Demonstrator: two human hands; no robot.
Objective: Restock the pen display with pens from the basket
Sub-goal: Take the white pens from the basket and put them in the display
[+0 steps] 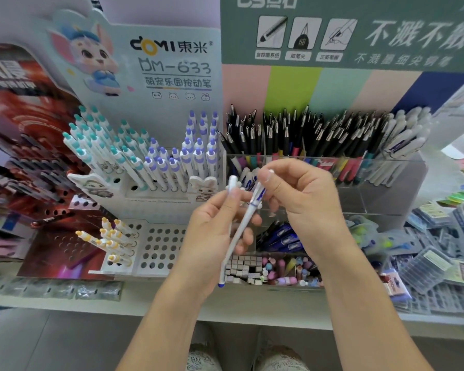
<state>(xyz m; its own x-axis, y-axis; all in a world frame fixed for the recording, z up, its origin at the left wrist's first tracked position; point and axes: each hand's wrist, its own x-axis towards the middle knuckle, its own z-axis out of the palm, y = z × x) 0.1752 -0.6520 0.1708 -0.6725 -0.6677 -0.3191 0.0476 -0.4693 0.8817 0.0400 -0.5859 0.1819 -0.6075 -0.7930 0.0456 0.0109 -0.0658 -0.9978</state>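
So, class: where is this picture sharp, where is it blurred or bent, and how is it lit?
Head view: the hands and the white pen are fairly sharp; the edges smear, notably the red display and packets; wide-angle bending curves the shelf edge; lighting is soft and even.

There is a single view, from a wide-angle camera worn on the person's head. It looks forward and steeply down over a shop shelf [172, 298], close enough that both forearms reach in from the bottom edge. The pen display [156, 167] fills the upper half, facing the camera; the floor shows below the shelf's near edge.
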